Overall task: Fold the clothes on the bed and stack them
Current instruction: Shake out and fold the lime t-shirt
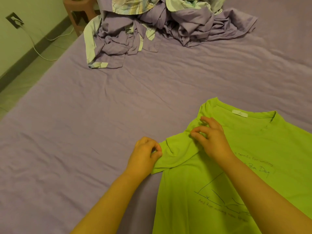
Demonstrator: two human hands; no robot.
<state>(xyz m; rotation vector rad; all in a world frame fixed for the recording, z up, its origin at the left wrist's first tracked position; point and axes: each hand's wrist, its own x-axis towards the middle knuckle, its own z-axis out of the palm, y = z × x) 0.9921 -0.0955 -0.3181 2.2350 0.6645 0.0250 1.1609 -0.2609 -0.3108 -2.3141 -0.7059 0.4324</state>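
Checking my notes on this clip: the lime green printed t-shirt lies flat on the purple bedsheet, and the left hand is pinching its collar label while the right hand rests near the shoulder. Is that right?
Not quite. In the head view the left hand pinches the edge of the sleeve, not the white collar label, which lies untouched. The rest holds: the lime green printed t-shirt lies on the purple bedsheet, right hand near the shoulder.

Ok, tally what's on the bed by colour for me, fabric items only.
Green: 1, the T-shirt, spread flat, with both hands at its sleeve
Purple with pale floral lining: 1, the crumpled bedding heap
Total: 2, not counting the purple sheet covering the bed
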